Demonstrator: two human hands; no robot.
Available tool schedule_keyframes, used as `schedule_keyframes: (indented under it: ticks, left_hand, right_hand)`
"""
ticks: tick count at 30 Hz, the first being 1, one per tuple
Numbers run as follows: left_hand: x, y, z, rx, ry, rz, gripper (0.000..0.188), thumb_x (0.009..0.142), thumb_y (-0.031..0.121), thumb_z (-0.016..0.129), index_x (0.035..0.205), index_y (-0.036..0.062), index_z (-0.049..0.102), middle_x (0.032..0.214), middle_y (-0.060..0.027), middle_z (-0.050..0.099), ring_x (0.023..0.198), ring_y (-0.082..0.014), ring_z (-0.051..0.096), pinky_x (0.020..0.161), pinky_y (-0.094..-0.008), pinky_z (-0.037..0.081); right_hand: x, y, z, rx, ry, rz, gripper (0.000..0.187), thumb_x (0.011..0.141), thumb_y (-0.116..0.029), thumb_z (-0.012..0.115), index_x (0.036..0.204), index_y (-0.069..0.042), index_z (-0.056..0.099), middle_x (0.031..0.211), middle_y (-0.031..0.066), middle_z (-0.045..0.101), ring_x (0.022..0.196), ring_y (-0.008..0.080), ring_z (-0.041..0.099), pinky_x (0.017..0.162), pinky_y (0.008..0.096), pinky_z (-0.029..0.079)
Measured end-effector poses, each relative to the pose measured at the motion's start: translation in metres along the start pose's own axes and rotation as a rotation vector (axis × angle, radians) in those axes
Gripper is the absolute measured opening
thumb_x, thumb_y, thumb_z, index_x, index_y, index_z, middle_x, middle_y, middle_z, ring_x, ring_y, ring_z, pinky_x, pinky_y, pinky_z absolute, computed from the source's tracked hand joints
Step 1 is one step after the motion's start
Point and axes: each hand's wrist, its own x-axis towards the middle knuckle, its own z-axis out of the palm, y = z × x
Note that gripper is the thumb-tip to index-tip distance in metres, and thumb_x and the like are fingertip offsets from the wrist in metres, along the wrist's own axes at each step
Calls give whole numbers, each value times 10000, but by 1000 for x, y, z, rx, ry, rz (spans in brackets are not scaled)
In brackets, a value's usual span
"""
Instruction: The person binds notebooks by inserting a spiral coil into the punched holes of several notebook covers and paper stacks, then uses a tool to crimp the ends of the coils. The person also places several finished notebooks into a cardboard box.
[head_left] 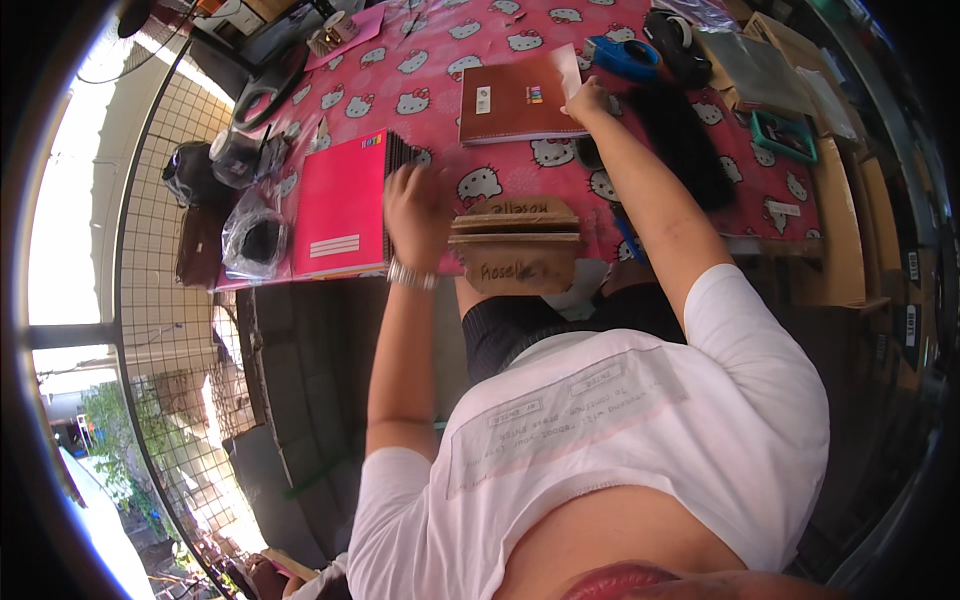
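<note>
My right hand (588,100) reaches far over the pink cat-print tablecloth (440,60). Its fingers pinch a white sheet (568,70) at the right edge of a brown notebook (515,100). My left hand (415,212), blurred and with a bracelet at the wrist, sits between a pink spiral notebook (342,205) and a stack of flat cardboard pieces (515,235) at the table's near edge. It touches the left end of the stack. Whether it grips anything is unclear.
A blue tape dispenser (625,57) and a black one (675,40) lie at the far right. Near them are a black fuzzy object (685,140) and a green frame (785,135). Clear bags of dark items (255,240) sit left by a wire mesh (165,300). Cardboard boxes (850,220) stand right.
</note>
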Motion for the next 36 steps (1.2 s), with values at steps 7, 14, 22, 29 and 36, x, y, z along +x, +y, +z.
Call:
schedule_keyframes:
  ticks: [7, 14, 22, 29, 36]
  left_hand:
    - [75, 3, 141, 82, -450, 182, 406, 817, 252, 667, 1193, 115, 602, 1080, -122, 649, 1026, -343, 606, 886, -441, 490]
    - [85, -19, 187, 61, -865, 107, 343, 833, 283, 652, 1159, 180, 636, 1052, -90, 683, 972, -308, 646, 816, -435, 511]
    - [85, -10, 198, 104, -750, 256, 264, 909, 226, 513, 1147, 167, 609, 1026, -129, 676, 890, -339, 658, 765, -462, 527]
    - [140, 8, 67, 223, -376, 457, 247, 870, 123, 489, 1095, 91, 589, 1015, -108, 649, 958, -281, 626, 811, -407, 502]
    - [80, 114, -22, 234, -484, 573, 253, 790, 53, 525, 1036, 74, 579, 923, -87, 611, 926, -283, 602, 796, -417, 479]
  right_hand:
    - [28, -24, -18, 569, -468, 103, 300, 704, -45, 818, 955, 44, 680, 890, 111, 689, 761, 207, 638, 697, 371, 490]
    - [14, -6, -9, 849, -457, 254, 298, 775, -47, 754, 1047, 29, 660, 934, 110, 680, 804, 213, 655, 670, 344, 526]
    - [34, 3, -37, 1071, -477, 296, 184, 864, -142, 553, 1030, -102, 624, 935, 57, 645, 802, 169, 626, 625, 350, 495]
    - [-64, 7, -63, 303, 16, -703, 412, 869, -250, 655, 1229, -78, 556, 961, 153, 658, 910, 289, 647, 804, 402, 517]
    - [-194, 66, -60, 860, -426, -526, 395, 845, -292, 743, 1107, -9, 652, 1020, 95, 694, 921, 133, 629, 830, 310, 504]
